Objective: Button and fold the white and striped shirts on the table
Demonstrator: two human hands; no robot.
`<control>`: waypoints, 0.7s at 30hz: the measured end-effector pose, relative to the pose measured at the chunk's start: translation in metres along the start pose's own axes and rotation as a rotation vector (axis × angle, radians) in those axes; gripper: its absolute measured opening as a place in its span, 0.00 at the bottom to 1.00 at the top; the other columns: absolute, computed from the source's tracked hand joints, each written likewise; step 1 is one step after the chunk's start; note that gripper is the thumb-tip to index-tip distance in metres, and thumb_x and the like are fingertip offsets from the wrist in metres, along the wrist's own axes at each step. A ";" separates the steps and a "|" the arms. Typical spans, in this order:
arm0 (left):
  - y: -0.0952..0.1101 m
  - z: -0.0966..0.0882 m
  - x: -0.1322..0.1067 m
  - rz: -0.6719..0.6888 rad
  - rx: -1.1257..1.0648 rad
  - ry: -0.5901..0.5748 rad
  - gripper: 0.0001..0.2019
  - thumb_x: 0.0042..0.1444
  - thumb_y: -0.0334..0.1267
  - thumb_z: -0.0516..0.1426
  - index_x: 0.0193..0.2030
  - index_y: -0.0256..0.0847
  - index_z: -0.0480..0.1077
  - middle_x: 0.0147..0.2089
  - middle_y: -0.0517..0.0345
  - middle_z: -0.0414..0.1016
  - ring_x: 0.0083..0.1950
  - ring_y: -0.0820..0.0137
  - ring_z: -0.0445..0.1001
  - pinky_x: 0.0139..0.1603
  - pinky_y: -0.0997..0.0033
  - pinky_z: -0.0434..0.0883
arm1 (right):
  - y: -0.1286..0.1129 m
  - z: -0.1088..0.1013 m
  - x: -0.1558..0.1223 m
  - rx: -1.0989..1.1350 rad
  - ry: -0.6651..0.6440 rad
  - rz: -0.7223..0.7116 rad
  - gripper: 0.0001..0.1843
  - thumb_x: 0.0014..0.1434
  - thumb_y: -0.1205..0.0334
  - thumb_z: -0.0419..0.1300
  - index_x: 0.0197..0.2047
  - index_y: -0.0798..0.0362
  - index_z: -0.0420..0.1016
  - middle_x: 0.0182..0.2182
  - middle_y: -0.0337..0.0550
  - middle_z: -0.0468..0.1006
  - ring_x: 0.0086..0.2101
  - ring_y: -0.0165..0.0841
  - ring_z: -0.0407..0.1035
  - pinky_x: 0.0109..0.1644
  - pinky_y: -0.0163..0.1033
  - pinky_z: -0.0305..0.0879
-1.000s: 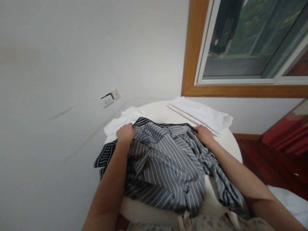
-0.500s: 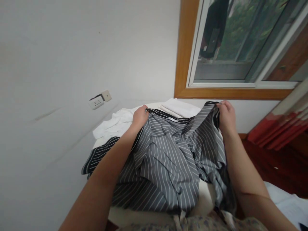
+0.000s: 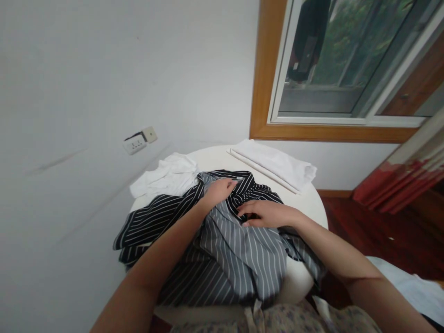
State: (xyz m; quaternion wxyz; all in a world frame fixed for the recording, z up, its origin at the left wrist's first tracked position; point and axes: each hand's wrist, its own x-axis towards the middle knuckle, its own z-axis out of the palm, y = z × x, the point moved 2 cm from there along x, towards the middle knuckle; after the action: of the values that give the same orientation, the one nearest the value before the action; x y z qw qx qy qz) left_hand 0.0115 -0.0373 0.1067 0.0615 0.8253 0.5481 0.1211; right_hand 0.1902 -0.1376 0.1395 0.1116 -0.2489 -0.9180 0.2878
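A striped garment (image 3: 229,249), black and grey with thin white lines, lies bunched over the round white table (image 3: 312,203). My left hand (image 3: 219,190) rests on its upper part with the fingers curled around a fold of the dark cloth. Just to the right, my right hand (image 3: 267,213) lies on the garment, fingers bent and pressing into the fabric near a dark edge. Both forearms reach in from the bottom of the view.
A crumpled white cloth (image 3: 166,178) lies at the table's back left. A folded white cloth (image 3: 277,164) lies at the back right. A wall socket (image 3: 137,141) sits on the white wall. A wood-framed window (image 3: 333,69) and a red curtain (image 3: 398,180) are to the right.
Half a second ago both hands held the garment's top edge up and spread wide. Now the garment is down on the table and both hands have come together at its middle.
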 end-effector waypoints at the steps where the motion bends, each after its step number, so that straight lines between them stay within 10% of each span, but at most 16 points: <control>1: -0.001 0.005 0.000 0.008 -0.004 -0.030 0.23 0.65 0.52 0.43 0.45 0.40 0.74 0.43 0.51 0.78 0.45 0.65 0.75 0.48 0.69 0.68 | 0.001 -0.005 -0.006 0.002 0.030 -0.002 0.17 0.62 0.56 0.57 0.52 0.51 0.73 0.52 0.48 0.73 0.49 0.36 0.69 0.53 0.41 0.64; 8: -0.005 0.021 0.014 0.060 0.086 -0.033 0.13 0.60 0.46 0.54 0.42 0.41 0.74 0.44 0.51 0.78 0.48 0.63 0.74 0.49 0.68 0.68 | 0.028 -0.018 -0.068 -0.086 0.344 0.351 0.16 0.60 0.58 0.58 0.50 0.51 0.75 0.44 0.46 0.77 0.41 0.35 0.71 0.48 0.41 0.66; 21: -0.027 0.043 0.089 -0.200 0.193 0.083 0.16 0.65 0.32 0.41 0.53 0.30 0.64 0.48 0.37 0.74 0.50 0.57 0.75 0.46 0.62 0.70 | 0.053 0.009 -0.126 -0.221 0.160 0.712 0.14 0.59 0.52 0.55 0.32 0.51 0.76 0.31 0.46 0.78 0.32 0.37 0.70 0.36 0.38 0.60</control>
State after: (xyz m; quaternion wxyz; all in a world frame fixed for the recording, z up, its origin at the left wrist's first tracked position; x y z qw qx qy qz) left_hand 0.0321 0.0564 0.0710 -0.0290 0.7630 0.6387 0.0950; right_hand 0.3154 -0.1697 0.0938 0.0483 -0.5844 -0.7880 0.1876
